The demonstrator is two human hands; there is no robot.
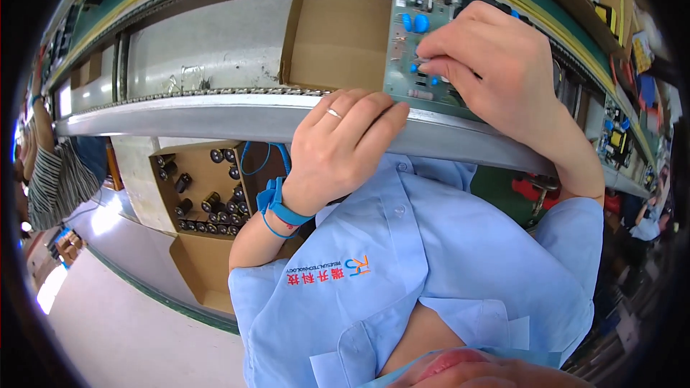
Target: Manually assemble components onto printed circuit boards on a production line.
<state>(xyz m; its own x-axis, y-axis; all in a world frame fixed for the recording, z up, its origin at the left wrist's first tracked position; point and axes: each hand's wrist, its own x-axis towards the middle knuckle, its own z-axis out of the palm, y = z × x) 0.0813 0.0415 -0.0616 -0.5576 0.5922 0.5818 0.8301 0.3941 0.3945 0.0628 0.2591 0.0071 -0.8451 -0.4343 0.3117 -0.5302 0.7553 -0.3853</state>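
A green circuit board [399, 50] with blue disc parts and other small components lies across the metal conveyor rails. My right hand [503, 65] is over it, thumb and index fingertips pinched together close to the board's parts. Whatever sits between those fingertips is too small to make out. Loosely curved, the fingers of my left hand [341, 136] rest on the near rail [215, 121] by the board's near left corner, and nothing shows in them. A blue wrist strap [284, 208] circles my left wrist.
Left of the board, a shallow cardboard tray [338, 36] sits between the rails. Below the near rail, a cardboard box [169, 183] holds several black cylindrical capacitors [211, 202]. Another board [617, 129] lies at the far right. A person in a striped garment [61, 183] is at the left.
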